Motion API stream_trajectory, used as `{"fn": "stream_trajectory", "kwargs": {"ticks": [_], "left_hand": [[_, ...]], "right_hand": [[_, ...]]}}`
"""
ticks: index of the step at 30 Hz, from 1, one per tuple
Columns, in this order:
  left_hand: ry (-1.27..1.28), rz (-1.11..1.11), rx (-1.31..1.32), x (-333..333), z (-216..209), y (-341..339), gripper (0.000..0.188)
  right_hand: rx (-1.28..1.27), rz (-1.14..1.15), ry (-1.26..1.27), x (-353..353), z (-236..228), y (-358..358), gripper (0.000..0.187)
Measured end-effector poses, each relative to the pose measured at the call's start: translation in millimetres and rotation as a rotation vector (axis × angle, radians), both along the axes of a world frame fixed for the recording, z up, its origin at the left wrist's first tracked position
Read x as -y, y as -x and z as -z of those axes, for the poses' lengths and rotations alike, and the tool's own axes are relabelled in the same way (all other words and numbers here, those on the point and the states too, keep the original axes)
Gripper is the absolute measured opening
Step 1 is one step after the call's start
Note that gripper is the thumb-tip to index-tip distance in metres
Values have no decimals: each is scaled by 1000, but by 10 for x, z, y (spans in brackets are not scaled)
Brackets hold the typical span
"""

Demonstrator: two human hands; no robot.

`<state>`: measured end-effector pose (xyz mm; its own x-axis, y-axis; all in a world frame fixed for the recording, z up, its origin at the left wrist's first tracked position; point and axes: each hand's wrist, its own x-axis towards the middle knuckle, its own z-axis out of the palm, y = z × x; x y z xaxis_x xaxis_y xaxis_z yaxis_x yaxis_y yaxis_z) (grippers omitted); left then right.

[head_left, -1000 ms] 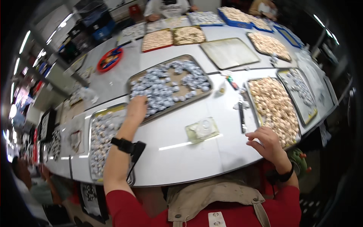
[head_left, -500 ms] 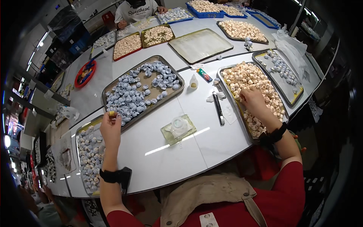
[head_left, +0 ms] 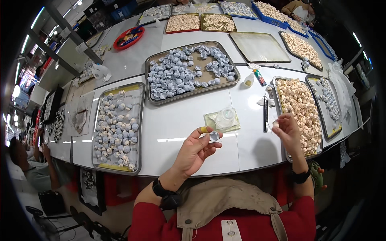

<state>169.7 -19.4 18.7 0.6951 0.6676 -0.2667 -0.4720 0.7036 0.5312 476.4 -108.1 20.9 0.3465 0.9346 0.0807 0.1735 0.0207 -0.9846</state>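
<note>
My left hand [head_left: 189, 154], a yellow cover on one fingertip, pinches a hollow blue-grey cup-shaped piece [head_left: 214, 137] above the near table edge, its opening showing. To its right, my right hand [head_left: 290, 134] is raised at the near left side of a metal tray [head_left: 276, 95] heaped with cream ring-like pieces [head_left: 299, 100]. Its fingertips close on one small cream piece [head_left: 276, 124], partly hidden by them. Beyond my left hand, a clear round jar [head_left: 226, 115] stands on a yellowish-green pad [head_left: 210, 119]. Farther back, a large tray [head_left: 193, 93] holds many loose blue-grey cups [head_left: 171, 76].
At the left, a tray [head_left: 141, 128] carries blue-grey and cream pieces. A black stick-like tool [head_left: 265, 114], small bottle [head_left: 248, 81] and green-red tube [head_left: 259, 77] lie near the right tray. A red basin [head_left: 140, 34] and more trays stand farther back.
My left hand has come from the cup tray to the middle front with a blue-grey cup. My right hand has lifted out of the cream pieces leftward, holding one. The view has shifted.
</note>
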Motion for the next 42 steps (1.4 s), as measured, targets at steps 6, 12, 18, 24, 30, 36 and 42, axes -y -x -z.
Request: {"fn": "stream_trajectory", "kwargs": {"ticks": [6, 12, 18, 24, 30, 36, 42], "left_hand": [[22, -34, 42, 122, 204, -12, 24], [57, 8, 49, 136, 255, 74, 20], [19, -1, 17, 137, 295, 166, 23], [63, 1, 68, 117, 350, 212, 23], [74, 14, 60, 116, 362, 164, 25], [43, -13, 8, 142, 298, 47, 25], [41, -76, 44, 137, 293, -79, 27]], "right_hand": [[-105, -218, 94, -188, -67, 469, 24], [-128, -300, 103, -577, -325, 665, 16], [792, -293, -188, -791, -445, 847, 15], [1000, -347, -207, -879, -445, 912, 17], [1247, -624, -115, -987, -667, 961, 27], [1435, -809, -20, -1086, -886, 1067, 32], [1354, -637, -243, -1000, -959, 985, 21]]}}
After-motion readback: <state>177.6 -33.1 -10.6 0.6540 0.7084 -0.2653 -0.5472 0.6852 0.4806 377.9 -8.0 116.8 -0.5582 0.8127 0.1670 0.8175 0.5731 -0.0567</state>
